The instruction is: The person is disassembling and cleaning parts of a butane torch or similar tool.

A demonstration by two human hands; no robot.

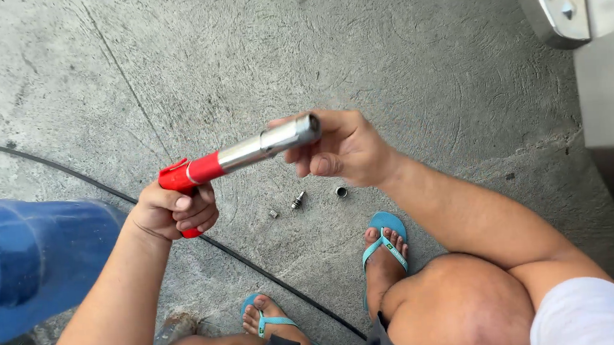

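Note:
A spray gun with a red grip and a shiny metal barrel (245,153) is held level over a concrete floor. My left hand (174,210) is wrapped around the red handle at its lower left end. My right hand (337,149) pinches the metal tip at the upper right end. On the floor just below the barrel lie three small metal parts: a tiny nut (273,213), a small threaded fitting (297,200) and a short metal ring (341,192). Neither hand touches them.
A thin black hose (271,275) runs diagonally across the concrete from the left edge toward my feet in teal sandals (389,242). A blue plastic container (32,264) sits at the left. A grey metal bracket with bolts (556,1) stands at the top right.

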